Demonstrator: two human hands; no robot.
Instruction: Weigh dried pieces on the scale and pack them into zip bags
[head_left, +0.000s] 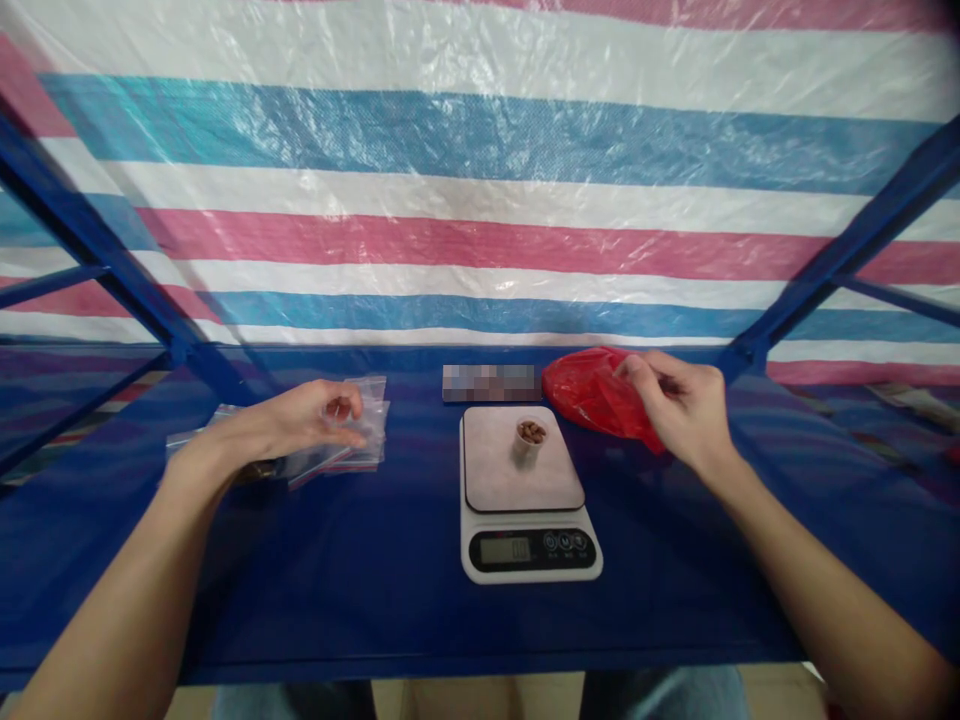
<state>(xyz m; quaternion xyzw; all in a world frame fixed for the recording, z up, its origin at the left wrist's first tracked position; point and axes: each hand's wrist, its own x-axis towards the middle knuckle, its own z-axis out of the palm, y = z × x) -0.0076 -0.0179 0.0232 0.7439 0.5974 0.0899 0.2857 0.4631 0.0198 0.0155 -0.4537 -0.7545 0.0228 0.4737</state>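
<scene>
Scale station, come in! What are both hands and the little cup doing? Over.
Left hand at clear plastic bags. Right hand at red bag. Small cup of brown pieces standing on scale, nothing covering it.

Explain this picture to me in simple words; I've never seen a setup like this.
There is no machine arm here: you see a person's bare left hand and right hand, filmed by a camera worn on the head. On the blue table stands a scale bearing a small cup of brown pieces. The left hand is over clear bags, fingers apart. The right is at a red bag; whether it grips it, I can't tell.
</scene>
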